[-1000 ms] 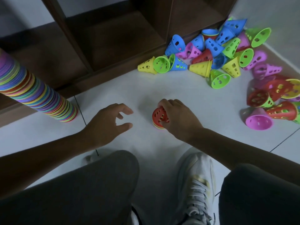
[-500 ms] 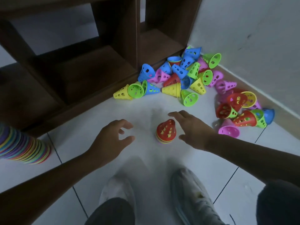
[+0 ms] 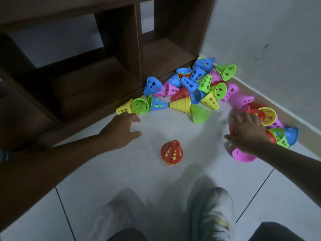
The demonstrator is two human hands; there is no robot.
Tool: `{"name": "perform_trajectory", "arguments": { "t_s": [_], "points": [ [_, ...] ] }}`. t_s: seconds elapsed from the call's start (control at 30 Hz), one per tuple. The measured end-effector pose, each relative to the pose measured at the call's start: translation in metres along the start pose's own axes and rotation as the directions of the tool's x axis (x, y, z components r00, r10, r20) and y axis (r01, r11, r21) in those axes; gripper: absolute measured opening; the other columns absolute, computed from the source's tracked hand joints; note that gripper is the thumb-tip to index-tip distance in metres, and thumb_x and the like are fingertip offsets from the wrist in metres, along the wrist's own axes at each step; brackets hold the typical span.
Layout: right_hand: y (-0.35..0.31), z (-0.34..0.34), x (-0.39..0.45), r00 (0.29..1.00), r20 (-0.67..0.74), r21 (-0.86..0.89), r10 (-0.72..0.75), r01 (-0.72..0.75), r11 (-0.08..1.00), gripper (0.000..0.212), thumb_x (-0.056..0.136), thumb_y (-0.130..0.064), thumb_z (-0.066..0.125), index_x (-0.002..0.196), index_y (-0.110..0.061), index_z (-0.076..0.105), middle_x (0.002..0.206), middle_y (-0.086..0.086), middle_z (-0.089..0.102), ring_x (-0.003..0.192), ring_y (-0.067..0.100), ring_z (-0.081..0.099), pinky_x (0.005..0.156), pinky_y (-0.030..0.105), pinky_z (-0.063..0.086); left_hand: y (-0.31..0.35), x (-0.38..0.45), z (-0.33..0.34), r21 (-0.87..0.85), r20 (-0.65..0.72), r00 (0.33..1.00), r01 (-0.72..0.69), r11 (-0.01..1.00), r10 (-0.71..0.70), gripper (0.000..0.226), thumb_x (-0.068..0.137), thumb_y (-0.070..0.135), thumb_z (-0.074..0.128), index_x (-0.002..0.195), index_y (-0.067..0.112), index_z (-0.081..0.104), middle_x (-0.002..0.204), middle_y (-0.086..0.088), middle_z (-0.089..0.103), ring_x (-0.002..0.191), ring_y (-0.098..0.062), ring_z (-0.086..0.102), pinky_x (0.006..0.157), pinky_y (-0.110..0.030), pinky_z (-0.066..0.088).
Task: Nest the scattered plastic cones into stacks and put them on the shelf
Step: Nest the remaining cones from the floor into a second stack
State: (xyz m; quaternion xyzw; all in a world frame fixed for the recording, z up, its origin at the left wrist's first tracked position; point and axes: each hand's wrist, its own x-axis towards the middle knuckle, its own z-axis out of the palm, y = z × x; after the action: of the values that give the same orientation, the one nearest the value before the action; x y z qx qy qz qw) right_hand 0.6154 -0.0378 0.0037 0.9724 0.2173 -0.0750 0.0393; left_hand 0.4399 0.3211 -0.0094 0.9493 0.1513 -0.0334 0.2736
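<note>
Our left hand (image 3: 119, 132) reaches, fingers loose, toward a yellow cone (image 3: 123, 108); our right hand (image 3: 247, 131) spreads over a red cone (image 3: 232, 128), grip unclear; a small stack (image 3: 171, 153) stands between.

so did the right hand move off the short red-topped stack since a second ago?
Yes. The right hand has left the short stack and gone right, onto the cones by the wall.

Short stack (image 3: 171, 153): red perforated cone on top, yellow rim beneath, upright on floor, between both hands, apart from fingers. Scattered cones (image 3: 196, 87): blue, pink, green, yellow, red, tipped in heap against shelf (image 3: 107, 79) base, beyond fingertips. Yellow cone (image 3: 123, 108) just beside left fingers (image 3: 132, 117). Red cone (image 3: 233, 126) under right fingers (image 3: 243, 117), blurred.
</note>
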Motion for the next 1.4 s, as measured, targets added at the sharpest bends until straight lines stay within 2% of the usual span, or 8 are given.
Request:
{"name": "perform_trajectory", "arguments": {
  "t_s": [0.37, 0.5, 0.67, 0.8, 0.93, 1.1, 1.3, 1.4],
  "points": [
    [0.057, 0.024, 0.032, 0.976, 0.072, 0.111, 0.204, -0.211, 0.971, 0.111, 0.063, -0.081, 0.065, 0.146, -0.022, 0.02, 0.154, 0.017, 0.026, 0.145, 0.047, 0.016, 0.111, 0.07, 0.024, 0.002, 0.061, -0.026, 0.208, -0.022, 0.996, 0.085, 0.975, -0.082, 0.069, 0.078, 0.033, 0.082, 0.14, 0.023, 0.052, 0.145, -0.012, 0.042, 0.133, -0.036, 0.043, 0.114, -0.036, 0.031],
    [0.064, 0.02, 0.034, 0.973, 0.069, 0.133, 0.219, -0.226, 0.965, 0.102, 0.071, -0.068, 0.073, 0.149, -0.024, 0.024, 0.157, 0.018, 0.021, 0.147, 0.044, 0.01, 0.118, 0.063, 0.012, -0.02, 0.076, -0.022, 0.214, -0.002, 0.988, 0.15, 0.965, -0.153, 0.086, 0.075, 0.039, 0.084, 0.149, 0.029, 0.042, 0.151, -0.011, 0.038, 0.138, -0.036, 0.038, 0.117, -0.039, 0.027],
    [0.073, 0.025, 0.04, 0.965, 0.137, 0.147, 0.224, -0.243, 0.959, 0.103, 0.066, -0.073, 0.073, 0.148, -0.034, 0.025, 0.162, 0.005, 0.017, 0.148, 0.044, 0.01, 0.112, 0.067, 0.02, -0.03, 0.094, -0.007, 0.14, 0.006, 0.976, 0.214, 0.967, -0.217, 0.096, 0.075, 0.032, 0.086, 0.155, 0.029, 0.032, 0.152, -0.016, 0.032, 0.141, -0.034, 0.034, 0.117, -0.037, 0.021],
    [0.077, 0.027, 0.045, 0.974, 0.157, 0.15, 0.163, -0.187, 0.971, 0.102, 0.064, -0.076, 0.072, 0.147, -0.034, 0.03, 0.158, 0.001, 0.026, 0.139, 0.045, 0.032, 0.106, 0.064, 0.037, -0.033, 0.106, 0.002, 0.131, 0.04, 0.972, 0.226, 0.965, -0.233, 0.102, 0.072, 0.044, 0.087, 0.154, 0.038, 0.028, 0.149, -0.012, 0.041, 0.139, -0.031, 0.04, 0.115, -0.04, 0.028],
    [0.077, 0.037, 0.05, 0.974, 0.171, 0.158, 0.15, -0.178, 0.971, 0.1, 0.068, -0.08, 0.063, 0.148, -0.032, 0.027, 0.154, 0.007, 0.035, 0.131, 0.044, 0.044, 0.098, 0.06, 0.047, -0.035, 0.113, 0.007, 0.092, 0.05, 0.979, 0.192, 0.977, -0.197, 0.099, 0.06, 0.066, 0.075, 0.148, 0.041, 0.036, 0.131, -0.005, 0.058, 0.119, -0.021, 0.058, 0.105, -0.038, 0.044],
    [0.077, 0.044, 0.051, 0.99, 0.097, 0.058, 0.098, -0.104, 0.993, 0.092, 0.075, -0.079, 0.055, 0.145, -0.025, 0.03, 0.146, 0.008, 0.043, 0.127, 0.042, 0.044, 0.093, 0.054, 0.048, -0.028, 0.126, 0.022, -0.262, 0.075, 0.98, 0.199, 0.944, -0.185, 0.067, 0.083, 0.037, 0.079, 0.142, 0.023, 0.049, 0.118, -0.005, 0.065, 0.096, -0.021, 0.065, 0.076, -0.027, 0.053],
    [0.076, 0.054, 0.046, 0.998, 0.036, 0.046, 0.043, -0.044, 0.998, 0.074, 0.085, -0.061, 0.059, 0.136, -0.011, 0.041, 0.14, 0.015, 0.047, 0.123, 0.041, 0.044, 0.094, 0.05, 0.046, -0.009, 0.137, 0.035, -0.369, -0.102, 0.905, 0.351, 0.861, -0.413, 0.039, 0.095, 0.046, 0.062, 0.12, 0.017, 0.058, 0.106, -0.012, 0.062, 0.095, -0.029, 0.059, 0.07, -0.029, 0.043],
    [0.076, 0.053, 0.046, 0.999, 0.012, 0.068, 0.05, -0.05, 0.996, 0.074, 0.082, -0.061, 0.062, 0.133, -0.009, 0.044, 0.134, 0.014, 0.049, 0.119, 0.039, 0.046, 0.086, 0.048, 0.048, -0.002, 0.139, 0.038, -0.375, -0.09, 0.884, 0.397, 0.837, -0.46, 0.043, 0.093, 0.041, 0.067, 0.123, 0.012, 0.055, 0.11, -0.014, 0.057, 0.083, -0.023, 0.054, 0.042, -0.016, 0.043]
  ]
}}
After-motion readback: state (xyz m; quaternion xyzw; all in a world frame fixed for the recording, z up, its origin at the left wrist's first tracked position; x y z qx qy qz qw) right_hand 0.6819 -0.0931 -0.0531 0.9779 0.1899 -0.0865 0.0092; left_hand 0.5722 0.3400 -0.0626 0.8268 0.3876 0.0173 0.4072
